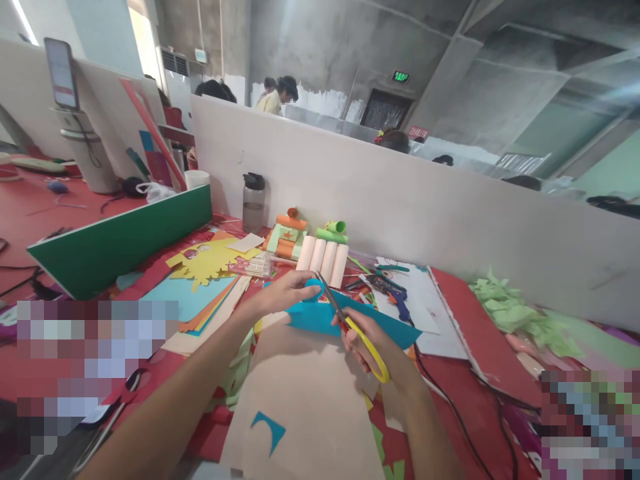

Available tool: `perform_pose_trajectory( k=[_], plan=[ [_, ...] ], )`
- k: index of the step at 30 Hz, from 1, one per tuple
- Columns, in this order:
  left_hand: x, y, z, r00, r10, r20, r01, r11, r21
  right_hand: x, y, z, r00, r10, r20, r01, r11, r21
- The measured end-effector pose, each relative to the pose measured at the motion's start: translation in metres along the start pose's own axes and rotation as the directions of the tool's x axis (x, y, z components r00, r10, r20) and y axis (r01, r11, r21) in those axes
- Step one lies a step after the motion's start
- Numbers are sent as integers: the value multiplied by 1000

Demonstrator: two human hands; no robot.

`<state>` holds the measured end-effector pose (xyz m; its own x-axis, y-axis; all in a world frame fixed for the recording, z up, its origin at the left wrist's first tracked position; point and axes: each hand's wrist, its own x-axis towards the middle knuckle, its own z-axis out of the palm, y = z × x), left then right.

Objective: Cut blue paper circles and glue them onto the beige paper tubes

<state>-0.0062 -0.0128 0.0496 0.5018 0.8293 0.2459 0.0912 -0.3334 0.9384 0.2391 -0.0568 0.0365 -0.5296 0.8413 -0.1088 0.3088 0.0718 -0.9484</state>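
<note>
My left hand (286, 292) pinches a small blue piece of paper (314, 287) with a rounded edge, between thumb and fingers. In my right hand (367, 333) is a pair of scissors (374, 358) with yellow handles, its blades pointing up and left toward the left hand. I cannot tell whether the blades are parted. A larger blue sheet (310, 320) extends under the scissors and past the right hand; whether it joins the pinched piece is unclear. Below both hands lies tan paper (305, 387), with a curved blue scrap (270, 430) on it.
Pale paper rolls (323, 260) stand behind my hands, near orange and green rolls (287, 237). A water bottle (254, 203) stands against the white partition (360, 180). Yellow cut paper (210, 260) lies left; pliers (387, 283) and a red board (475, 327) lie right.
</note>
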Motion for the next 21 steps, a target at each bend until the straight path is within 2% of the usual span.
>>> perform_pose_trajectory(
  k=[9, 11, 16, 18, 21],
  plan=[
    [-2, 2, -5, 999, -27, 38, 25, 998, 49, -1, -10, 1, 987, 148, -64, -148, 989, 9],
    [-2, 1, -5, 998, -28, 47, 26, 999, 46, -2, -10, 0, 987, 147, -64, -146, 989, 10],
    [-3, 1, -6, 994, -88, 57, 86, 995, 41, -4, -11, -2, 995, 38, -94, -33, 998, 62],
    [-5, 1, -6, 988, -103, 114, 97, 994, 58, -7, -14, -1, 996, -41, -77, 48, 995, 86],
    [-9, 0, -7, 971, -106, 215, 68, 982, 175, -15, -21, 0, 986, -163, -42, 167, 978, 121]
  ],
)
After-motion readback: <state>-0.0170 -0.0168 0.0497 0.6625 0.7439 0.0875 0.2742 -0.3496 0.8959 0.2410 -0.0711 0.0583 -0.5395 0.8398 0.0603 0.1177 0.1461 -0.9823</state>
